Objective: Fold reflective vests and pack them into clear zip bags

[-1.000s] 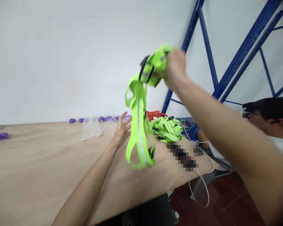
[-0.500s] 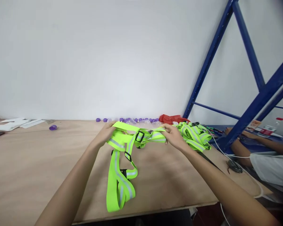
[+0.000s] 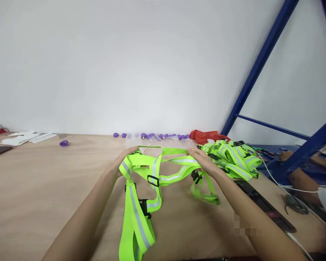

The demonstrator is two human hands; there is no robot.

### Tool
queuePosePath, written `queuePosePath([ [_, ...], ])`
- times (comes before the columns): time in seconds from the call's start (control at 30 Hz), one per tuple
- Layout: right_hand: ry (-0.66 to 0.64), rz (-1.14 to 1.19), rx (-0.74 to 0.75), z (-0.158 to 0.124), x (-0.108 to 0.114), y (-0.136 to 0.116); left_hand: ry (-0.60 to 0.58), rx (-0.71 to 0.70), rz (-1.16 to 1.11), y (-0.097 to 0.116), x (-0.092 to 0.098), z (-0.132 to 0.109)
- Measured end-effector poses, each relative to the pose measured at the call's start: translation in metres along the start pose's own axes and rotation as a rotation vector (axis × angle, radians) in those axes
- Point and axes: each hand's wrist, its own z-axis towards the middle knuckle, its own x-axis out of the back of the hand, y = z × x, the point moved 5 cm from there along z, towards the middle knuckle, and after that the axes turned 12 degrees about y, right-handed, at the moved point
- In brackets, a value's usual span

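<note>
A neon green reflective strap vest (image 3: 152,177) with grey stripes and black buckles is stretched between my hands just above the wooden table (image 3: 43,188). My left hand (image 3: 123,159) grips its left end, fingers curled over the strap. My right hand (image 3: 203,161) holds the right end, with a loose loop dangling below it. Two long straps hang down toward the table's front edge.
A pile of similar green vests (image 3: 230,156) lies to the right, with a red item (image 3: 203,136) behind it. Purple caps (image 3: 163,136) and clear bags line the wall. Papers (image 3: 24,137) and a phone sit far left. Another person's arm (image 3: 299,177) rests by the blue rack (image 3: 260,61).
My right hand brought the vest down from head height to the table. My left hand took hold of its other end, and both hands have spread it wider.
</note>
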Motion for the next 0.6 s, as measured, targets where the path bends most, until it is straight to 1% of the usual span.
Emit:
queuePosePath([
  [0.07,-0.040,-0.137,0.045,0.006,0.004,0.004,0.099,0.078,-0.068,-0.006,0.009,0.003],
  [0.13,-0.098,-0.201,0.105,0.010,0.008,0.005,0.181,0.094,-0.106,-0.006,0.018,0.005],
  [0.2,-0.168,-0.247,0.132,0.011,0.011,0.008,0.177,0.098,-0.125,-0.005,0.023,0.005],
  [0.3,-0.262,-0.292,0.108,0.009,0.017,0.016,0.110,0.088,-0.164,-0.001,0.028,0.004],
  [0.37,-0.307,-0.273,0.076,0.007,0.021,0.021,0.058,0.001,-0.233,0.005,0.032,0.005],
  [0.43,-0.368,-0.229,0.028,0.004,0.024,0.026,0.001,-0.138,-0.317,0.012,0.036,0.006],
  [0.5,-0.450,-0.224,-0.021,-0.001,0.025,0.032,-0.032,-0.267,-0.348,0.015,0.039,0.007],
  [0.57,-0.520,-0.275,-0.040,-0.005,0.023,0.038,-0.021,-0.368,-0.253,0.013,0.040,0.009],
  [0.6,-0.534,-0.312,-0.041,-0.006,0.022,0.041,0.000,-0.416,-0.148,0.011,0.040,0.010],
])
